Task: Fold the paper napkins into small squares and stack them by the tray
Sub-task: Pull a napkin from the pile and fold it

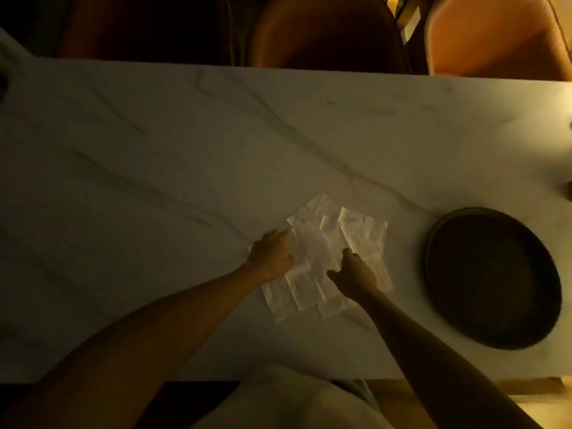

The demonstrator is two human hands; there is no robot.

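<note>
From the head view I count two hands, one tray and a spread of unfolded paper napkins point(328, 252) lying flat on the marble-patterned counter point(154, 168); the creased sheets overlap so much in the dim light that I cannot tell how many there are. My left hand point(274, 255) rests on the left part of the napkins with its fingers laid out flat, gripping nothing. My right hand point(356, 275) sits on the right part of the sheets with fingers bent down toward the paper, but I cannot tell whether it pinches a sheet or only touches it. The one round dark tray point(433, 243) stands to the right of the napkins, near them but apart. Beyond the far edge of the counter I count three chairs point(325, 35).
</note>
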